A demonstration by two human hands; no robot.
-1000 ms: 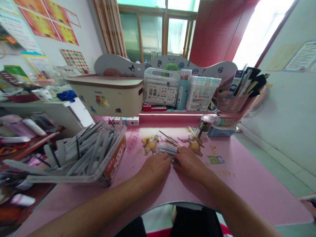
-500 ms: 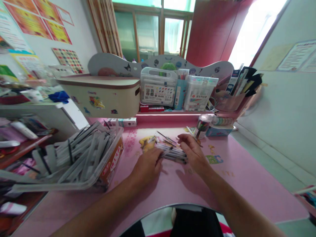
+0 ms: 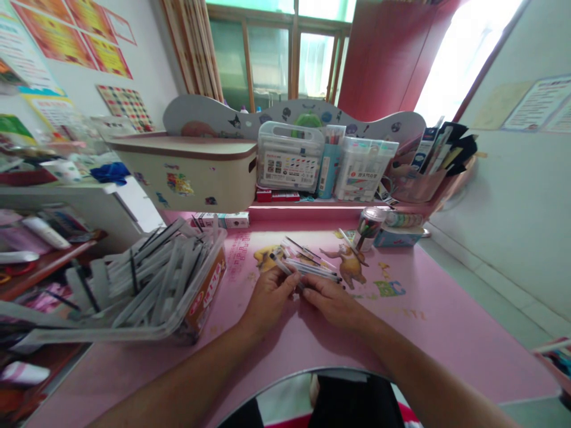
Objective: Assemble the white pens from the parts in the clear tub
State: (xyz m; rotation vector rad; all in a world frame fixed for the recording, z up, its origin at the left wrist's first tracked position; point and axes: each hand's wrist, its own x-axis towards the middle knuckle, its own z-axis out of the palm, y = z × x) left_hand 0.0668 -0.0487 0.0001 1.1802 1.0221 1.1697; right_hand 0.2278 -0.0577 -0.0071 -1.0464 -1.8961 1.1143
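A loose bunch of thin pens (image 3: 312, 268) lies on the pink desk (image 3: 446, 333) just beyond my fingers. My left hand (image 3: 267, 297) is closed, pinching one pen (image 3: 282, 266) that sticks up and to the left. My right hand (image 3: 332, 300) rests beside it with fingers curled against the near end of the bunch, touching the pens. Both hands meet at the middle of the desk.
A clear plastic tub (image 3: 196, 291) heaped with grey-white pens stands on the left. A cream storage box (image 3: 187, 172), marker cases (image 3: 289, 157) and a small jar (image 3: 368, 227) line the back. A cluttered side shelf (image 3: 40, 261) stands to the left.
My right hand has drawn back from the far side of the bunch to its near end. My left hand has lifted one pen out of the bunch.
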